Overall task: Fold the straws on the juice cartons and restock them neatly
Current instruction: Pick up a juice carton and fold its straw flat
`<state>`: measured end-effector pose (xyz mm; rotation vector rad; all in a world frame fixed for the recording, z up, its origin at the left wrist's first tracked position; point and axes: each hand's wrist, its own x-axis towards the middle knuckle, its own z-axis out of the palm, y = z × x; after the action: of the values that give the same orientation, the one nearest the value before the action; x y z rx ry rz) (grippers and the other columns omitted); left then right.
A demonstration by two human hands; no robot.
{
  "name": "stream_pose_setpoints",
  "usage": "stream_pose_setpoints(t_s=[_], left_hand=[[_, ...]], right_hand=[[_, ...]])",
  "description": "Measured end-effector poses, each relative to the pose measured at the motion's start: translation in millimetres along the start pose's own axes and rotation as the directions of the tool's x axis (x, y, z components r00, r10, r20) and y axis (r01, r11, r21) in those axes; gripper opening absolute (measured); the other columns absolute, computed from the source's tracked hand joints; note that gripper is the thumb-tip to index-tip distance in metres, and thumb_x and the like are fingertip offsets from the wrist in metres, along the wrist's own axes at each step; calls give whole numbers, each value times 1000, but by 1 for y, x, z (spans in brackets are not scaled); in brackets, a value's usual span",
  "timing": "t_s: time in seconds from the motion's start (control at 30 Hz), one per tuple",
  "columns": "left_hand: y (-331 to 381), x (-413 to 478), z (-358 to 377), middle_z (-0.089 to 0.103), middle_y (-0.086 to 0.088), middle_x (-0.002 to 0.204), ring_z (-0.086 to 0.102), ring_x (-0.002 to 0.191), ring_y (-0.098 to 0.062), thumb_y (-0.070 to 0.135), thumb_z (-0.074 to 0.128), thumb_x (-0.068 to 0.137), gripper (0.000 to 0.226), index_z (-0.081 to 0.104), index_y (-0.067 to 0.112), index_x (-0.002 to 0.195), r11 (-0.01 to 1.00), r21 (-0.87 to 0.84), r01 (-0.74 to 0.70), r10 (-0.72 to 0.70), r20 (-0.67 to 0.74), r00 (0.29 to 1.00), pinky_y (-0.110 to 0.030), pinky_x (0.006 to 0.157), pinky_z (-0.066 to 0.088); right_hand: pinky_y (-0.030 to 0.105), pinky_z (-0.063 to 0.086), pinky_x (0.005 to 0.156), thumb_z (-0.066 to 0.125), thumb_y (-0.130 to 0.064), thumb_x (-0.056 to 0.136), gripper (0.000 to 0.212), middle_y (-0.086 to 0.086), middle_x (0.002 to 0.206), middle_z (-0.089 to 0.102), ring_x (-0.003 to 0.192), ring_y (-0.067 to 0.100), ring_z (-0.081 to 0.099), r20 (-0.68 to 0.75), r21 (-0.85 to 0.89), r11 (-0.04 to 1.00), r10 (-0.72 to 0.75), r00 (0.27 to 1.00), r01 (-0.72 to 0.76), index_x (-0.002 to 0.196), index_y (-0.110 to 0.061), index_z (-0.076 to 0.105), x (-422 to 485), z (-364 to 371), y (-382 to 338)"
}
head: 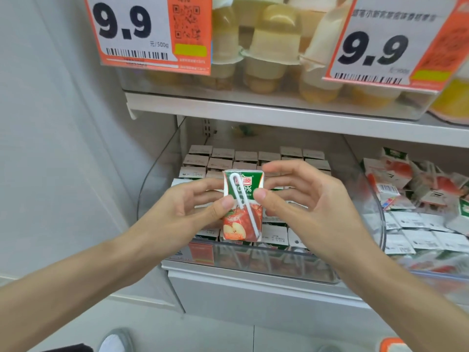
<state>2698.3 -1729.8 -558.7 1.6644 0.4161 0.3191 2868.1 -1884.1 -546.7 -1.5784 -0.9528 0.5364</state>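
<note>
- While facing the stocked shelves, holding one juice carton (242,207) upright at frame centre, above the front part of a clear bin (253,255), with the printed apple face turned toward the camera.
- Pinching the carton's 9 o'clock edge with the left hand (187,212): thumb pressing on the front, fingers curling behind, clamped on the pack.
- Gripping the 3 o'clock edge with the right hand (304,199) in the same way: thumb on the front, fingers wrapping round the back, the topmost reaching the upper rear corner.
- Showing a white straw (250,217) on the carton's front, hooking over at the face's 11 o'clock corner, its long leg slanting between the two thumbs toward 5 o'clock.
- Hovering over neat rows of cartons (228,158) standing in the bin, tops up, stretching back toward 12 o'clock.
- Leaving a jumbled heap of cartons (418,199) lying in a second bin out at 3 o'clock.
- Standing beneath a white shelf (253,107) carrying fruit cups (274,47) at 12 o'clock, with orange price tags reading 9.9 hanging at 11 o'clock (147,31) and 1 o'clock (380,44).
- Catching a grey shoe (114,341) on the floor at 7 o'clock.
</note>
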Motion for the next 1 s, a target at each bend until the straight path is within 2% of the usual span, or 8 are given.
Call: stream_pose_setpoints(t_s=[0.1, 0.2, 0.4, 0.53, 0.73, 0.8, 0.9, 1.0], left_hand=[[0, -2, 1, 72, 6, 139, 71, 126, -19, 21, 56, 108, 41, 60, 27, 148, 1000, 14, -8, 7, 75, 997, -29, 109, 53], [-1, -3, 0, 70, 8, 141, 69, 129, -17, 15, 56, 108, 44, 57, 27, 150, 999, 34, -23, 21, 60, 998, -29, 110, 53], [3, -6, -1, 75, 4, 133, 74, 118, -17, 11, 57, 106, 41, 62, 26, 145, 999, -23, -43, 43, -1, 999, -21, 93, 59], [2, -7, -3, 77, 6, 129, 76, 115, -16, 14, 58, 105, 41, 62, 28, 144, 999, -27, -39, 38, -13, 999, -18, 89, 59], [-4, -7, -5, 74, 7, 135, 73, 122, -19, 30, 59, 104, 43, 59, 36, 147, 999, -6, -38, 38, -10, 999, -32, 105, 58], [-5, -8, -5, 74, 6, 136, 72, 124, -20, 34, 54, 105, 43, 58, 37, 147, 998, -46, -45, 44, -7, 999, -29, 107, 55], [-7, -9, -1, 72, -1, 139, 71, 125, -27, 25, 50, 110, 45, 50, 36, 153, 995, -83, -53, 55, 26, 998, -32, 110, 53], [-6, -11, 3, 71, -3, 140, 70, 127, -28, 24, 48, 112, 45, 46, 38, 156, 992, -124, -22, 37, 121, 992, -34, 109, 54]], right_hand=[[34, 66, 86, 82, -41, 78, 37, -9, 104, 80, 96, 10, 77, -28, 35, 999, 20, 999, -19, 112, -31, 73, -2, -1, 0], [25, 64, 84, 82, -43, 73, 38, -10, 104, 81, 97, 9, 78, -44, 91, 995, 49, 998, -45, 107, -29, 76, -1, 1, 1], [19, 62, 75, 87, -25, 83, 21, -8, 101, 83, 92, 12, 80, -60, 192, 978, 95, 994, -82, 102, -21, 79, 0, 8, 2], [19, 63, 75, 87, -28, 79, 24, -8, 99, 83, 90, 12, 81, -77, 210, 974, 105, 991, -87, 100, -19, 80, -1, 10, 1], [19, 62, 76, 84, -36, 74, 26, -7, 97, 84, 90, 10, 80, -93, 207, 973, 127, 988, -105, 92, -18, 83, -1, 12, 3], [16, 59, 73, 84, -33, 75, 25, -5, 97, 84, 88, 9, 80, -89, 258, 959, 142, 986, -115, 94, -16, 83, -2, 12, 3], [15, 59, 74, 84, -29, 78, 24, -1, 99, 84, 86, 9, 79, -70, 315, 939, 165, 984, -135, 96, -13, 83, -4, 13, 1], [23, 63, 81, 82, -24, 86, 20, 4, 101, 84, 91, 16, 79, -43, 342, 926, 183, 982, -158, 101, -12, 83, -3, 15, 2]])
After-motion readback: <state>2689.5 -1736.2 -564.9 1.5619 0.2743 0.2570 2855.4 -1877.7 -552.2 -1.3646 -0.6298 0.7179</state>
